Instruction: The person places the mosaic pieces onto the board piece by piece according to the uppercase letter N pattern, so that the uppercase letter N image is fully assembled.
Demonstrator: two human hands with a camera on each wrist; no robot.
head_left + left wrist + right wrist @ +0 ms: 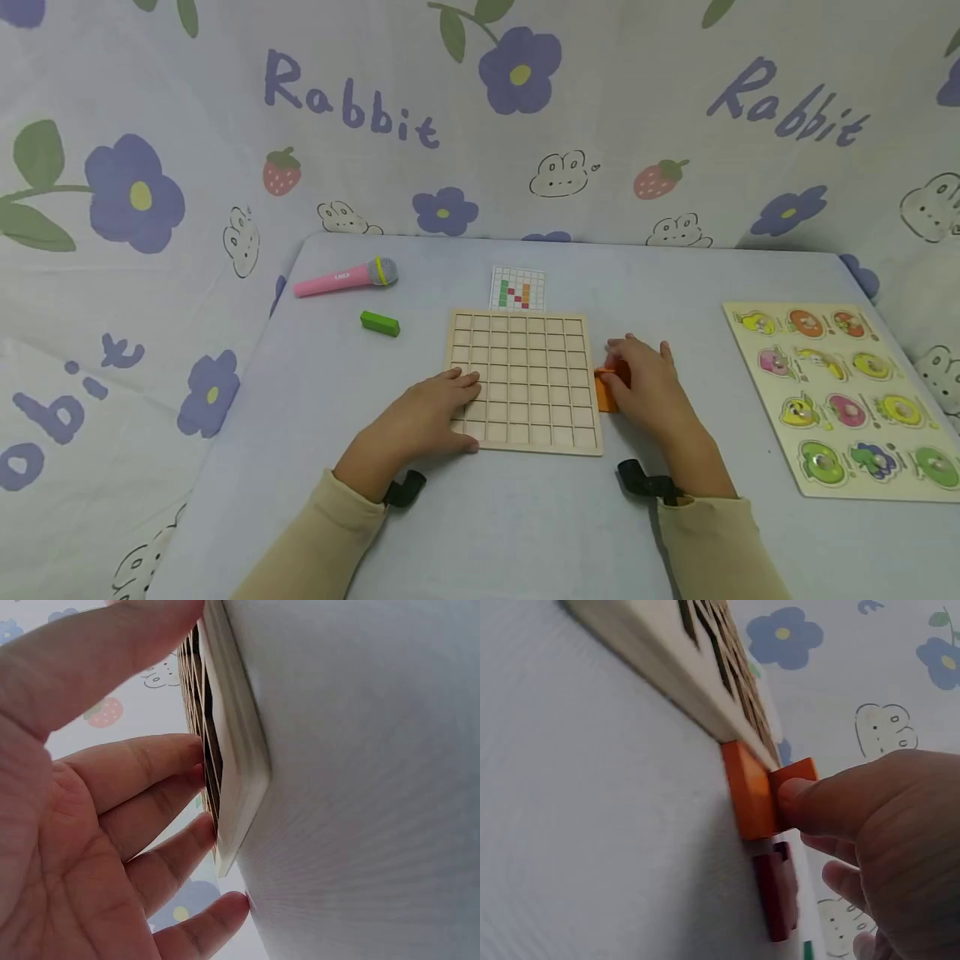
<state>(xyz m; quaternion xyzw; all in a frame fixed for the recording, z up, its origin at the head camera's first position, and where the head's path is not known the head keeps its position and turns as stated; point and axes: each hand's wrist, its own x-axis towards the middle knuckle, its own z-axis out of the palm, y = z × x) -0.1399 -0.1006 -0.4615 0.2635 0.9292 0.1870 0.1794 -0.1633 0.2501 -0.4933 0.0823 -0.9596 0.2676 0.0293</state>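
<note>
A square wooden grid board [519, 390] lies on the table. My left hand [431, 412] rests on its left edge, fingers stretched over the cells and thumb at the near rim; the left wrist view shows the fingertips touching the board [238, 761]. Beside the board's right edge, my right hand [651, 392] pinches a small orange block [799, 772]. Another orange block [748, 796] lies just under it, against the board. Dark red blocks [774, 896] lie beyond, mostly hidden by the hand in the head view.
Behind the board is a small pattern card [517, 287] with coloured squares. A green block [380, 323] and a pink toy microphone [345, 279] lie to the left. On the right lies a fruit puzzle board [840, 400]. A printed cloth [480, 167] hangs behind the table.
</note>
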